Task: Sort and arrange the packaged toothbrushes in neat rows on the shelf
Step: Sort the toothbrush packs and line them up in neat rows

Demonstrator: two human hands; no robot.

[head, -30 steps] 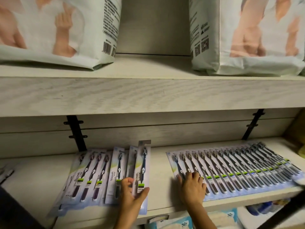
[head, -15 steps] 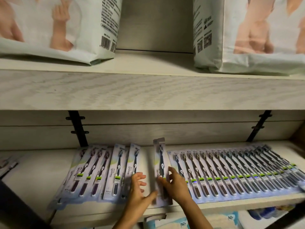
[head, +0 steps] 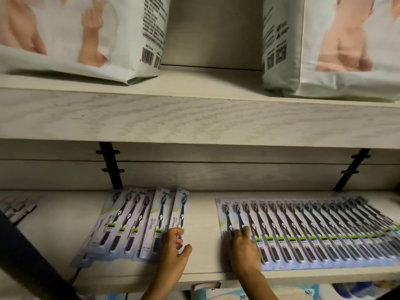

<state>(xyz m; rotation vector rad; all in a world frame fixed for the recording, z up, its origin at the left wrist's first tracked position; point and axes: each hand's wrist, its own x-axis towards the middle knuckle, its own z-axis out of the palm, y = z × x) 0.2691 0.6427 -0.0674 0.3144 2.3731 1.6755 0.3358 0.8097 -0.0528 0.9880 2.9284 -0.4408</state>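
While the left hand [head: 174,245] rests bent fingers on a toothbrush pack [head: 180,211], the right hand [head: 244,251] presses flat on the row's leftmost pack [head: 224,211].

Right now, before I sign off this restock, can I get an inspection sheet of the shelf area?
Surface: pale wood-grain lower shelf.
Job's things: tidy overlapping toothbrush row on the right; looser fanned group on the left.
Clutter: small packs at far left.
Hands: left hand touches the fanned group's rightmost pack, grip unclear; right hand presses the row's left end.
Cables: nothing seen.
Surroundings: large bags on upper shelf; black brackets.
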